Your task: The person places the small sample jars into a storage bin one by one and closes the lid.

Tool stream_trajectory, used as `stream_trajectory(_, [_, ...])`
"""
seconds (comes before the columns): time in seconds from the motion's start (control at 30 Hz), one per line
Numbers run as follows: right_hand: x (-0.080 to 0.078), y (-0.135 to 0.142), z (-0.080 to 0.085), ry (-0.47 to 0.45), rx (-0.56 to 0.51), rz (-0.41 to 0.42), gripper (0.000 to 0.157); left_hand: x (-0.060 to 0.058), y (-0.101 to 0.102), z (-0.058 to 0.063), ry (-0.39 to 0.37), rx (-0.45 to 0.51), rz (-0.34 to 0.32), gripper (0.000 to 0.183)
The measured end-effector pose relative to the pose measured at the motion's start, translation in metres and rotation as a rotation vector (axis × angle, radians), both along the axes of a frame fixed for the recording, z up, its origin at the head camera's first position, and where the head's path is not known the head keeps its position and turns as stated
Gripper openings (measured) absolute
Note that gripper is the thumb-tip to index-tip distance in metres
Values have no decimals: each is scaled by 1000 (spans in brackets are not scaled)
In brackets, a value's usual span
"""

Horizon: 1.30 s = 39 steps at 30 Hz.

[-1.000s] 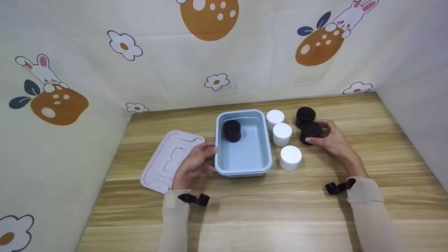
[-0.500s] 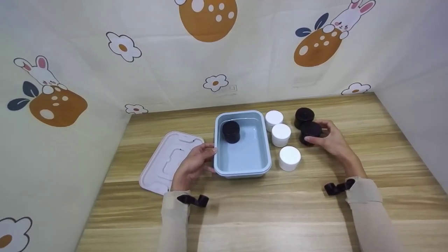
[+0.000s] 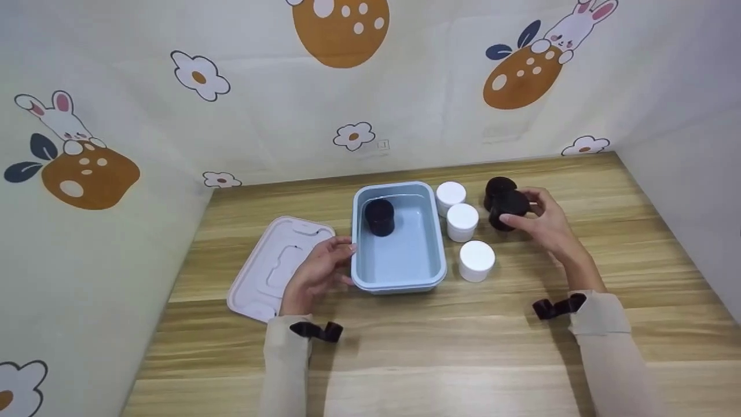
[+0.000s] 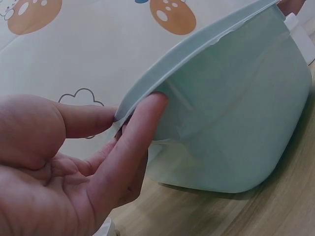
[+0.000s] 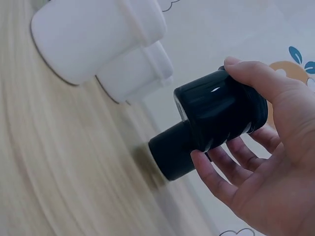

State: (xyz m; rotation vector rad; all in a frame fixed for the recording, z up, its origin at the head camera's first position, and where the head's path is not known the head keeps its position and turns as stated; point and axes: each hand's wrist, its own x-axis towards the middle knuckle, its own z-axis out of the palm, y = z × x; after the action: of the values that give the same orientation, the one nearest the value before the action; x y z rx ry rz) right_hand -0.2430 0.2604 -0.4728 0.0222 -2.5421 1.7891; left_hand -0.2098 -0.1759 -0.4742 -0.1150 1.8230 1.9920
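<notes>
My right hand point(image 3: 549, 226) grips a black lidded jar point(image 3: 510, 209) between thumb and fingers. In the right wrist view this jar point(image 5: 216, 110) is raised off the table, its base in front of a second black jar point(image 5: 171, 152) that stands behind it. My left hand point(image 3: 317, 267) is at the left side of a light blue plastic box point(image 3: 399, 286). The left wrist view shows the thumb and fingers pinching the box's rim point(image 4: 162, 69). Inside the box, a black jar point(image 3: 380, 218) stands toward the back left.
Three white lidded jars point(image 3: 476, 260) stand on the wooden table point(image 3: 440, 359) just right of the box. A pale lid point(image 3: 269, 269) lies left of the box, partly behind the left hand. A patterned wall covering point(image 3: 278, 116) rises behind the table.
My right hand has lifted the near black jar from the table and moved slightly back, so it now overlaps the rear black jar more. The left hand keeps its place on the box.
</notes>
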Motion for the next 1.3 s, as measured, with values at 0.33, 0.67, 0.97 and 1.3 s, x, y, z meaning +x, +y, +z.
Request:
stream_trajectory(0.33, [5, -11, 19, 73, -1, 5, 68, 1, 0, -1, -6, 19, -13, 33])
stream_trajectory(0.67, [19, -34, 45, 101, 13, 75, 68, 0, -1, -1, -11, -6, -25, 37])
stream_trajectory(0.97, [29, -56, 63, 84, 28, 118, 68, 0, -2, -1, 6, -1, -29, 35])
stream_trajectory(1.3, [31, -78, 68, 46, 38, 179, 69, 0, -1, -1, -12, -21, -12, 38])
